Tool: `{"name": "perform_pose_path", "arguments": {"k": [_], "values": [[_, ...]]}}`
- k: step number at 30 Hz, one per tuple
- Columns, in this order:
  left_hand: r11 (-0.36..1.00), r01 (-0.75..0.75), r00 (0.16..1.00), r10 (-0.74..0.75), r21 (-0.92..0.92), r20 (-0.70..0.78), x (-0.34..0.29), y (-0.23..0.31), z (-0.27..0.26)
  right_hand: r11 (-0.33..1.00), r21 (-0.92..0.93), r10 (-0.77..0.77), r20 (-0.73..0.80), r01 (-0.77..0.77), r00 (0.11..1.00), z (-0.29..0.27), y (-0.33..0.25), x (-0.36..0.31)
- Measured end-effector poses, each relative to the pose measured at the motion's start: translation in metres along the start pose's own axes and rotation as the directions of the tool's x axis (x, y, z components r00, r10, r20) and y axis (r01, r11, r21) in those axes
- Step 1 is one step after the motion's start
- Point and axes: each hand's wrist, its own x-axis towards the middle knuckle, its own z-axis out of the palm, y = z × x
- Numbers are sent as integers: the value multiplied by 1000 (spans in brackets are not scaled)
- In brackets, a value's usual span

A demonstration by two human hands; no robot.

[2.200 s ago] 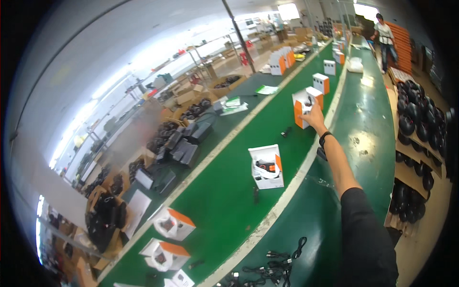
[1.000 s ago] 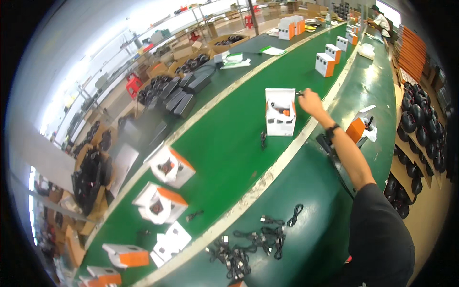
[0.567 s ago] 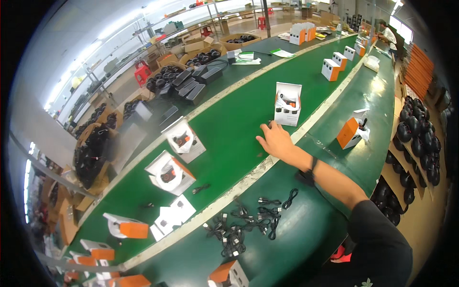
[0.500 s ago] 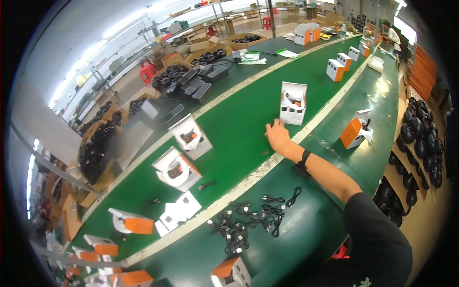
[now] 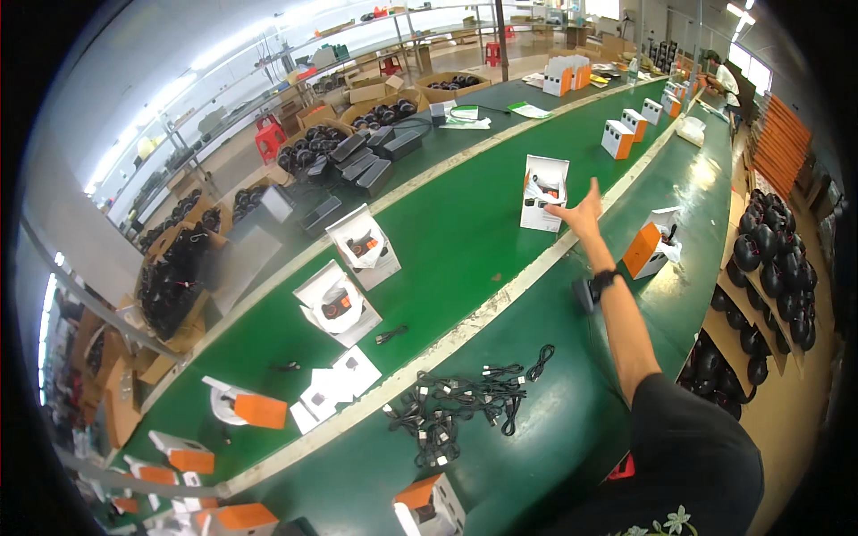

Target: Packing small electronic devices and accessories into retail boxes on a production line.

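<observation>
Right hand [image 5: 581,214] touches open white box [image 5: 543,192]; orange box [image 5: 651,246] nearby.

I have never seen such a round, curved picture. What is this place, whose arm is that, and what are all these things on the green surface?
The picture comes from a wide fisheye camera worn on a person's head and looking down, so straight edges bend. The arm rising from the lower edge is the person's own right arm, with a dark wristband. The right hand is open and holds nothing; it reaches beside an open white cardboard box with a dark item inside. The left hand is not in view. The long green conveyor belt carries more open white boxes with orange flaps. Nearer lies a heap of black cables, and an orange and white box stands to the right. Far off, another person works.
</observation>
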Motion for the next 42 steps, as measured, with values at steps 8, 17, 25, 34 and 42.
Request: {"name": "perform_pose_path", "arguments": {"k": [8,17,25,34,42], "values": [[982,-187,980,188,-14,72,-1,-8,-6,955,235,-15,642,-178,767,-65,-27,-19],[792,-45,831,369,-609,417,27,-189,-9,884,-304,-39,708,355,705,-253,17,-59],[780,-198,446,611,-594,654,-15,89,91,545,688,-834,503,479,226,-156,-245,-180],[853,-196,346,521,-483,780,-5,87,40,553,799,-814,578,236,-50,-149,-250,-158],[903,-140,477,421,-406,771,3,69,15,792,611,-550,731,-28,405,35,-243,-120]]}}
